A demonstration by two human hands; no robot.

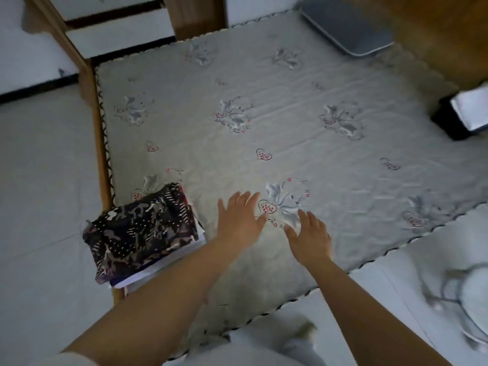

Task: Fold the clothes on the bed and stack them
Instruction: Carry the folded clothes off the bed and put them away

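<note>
Clearly, both hands are held flat over the bed (303, 107), fingers straight and spread, with nothing gripped: the left hand (239, 220) just right of the stack of folded clothes (140, 233), the right hand (310, 237) a little farther right of it. Whether the palms touch the bedspread cannot be told. The stack sits at the bed's near left corner, topped by a dark patterned garment with white and purple layers seen beneath it. No unfolded clothing is seen on the bedspread, so the folding is judged to be nearly or fully done.

The main risk lies in the stack's position. Its lower edge is seen to overhang the wooden bed frame (101, 154), so a nudge from the left forearm, which passes just beside it, could tip the pile onto the floor. The loosely draped top garment could also be dragged open by a sleeve or wrist. Well beyond the stack, a grey tray (348, 27) and a black box (459, 114) lie at the far side.
</note>
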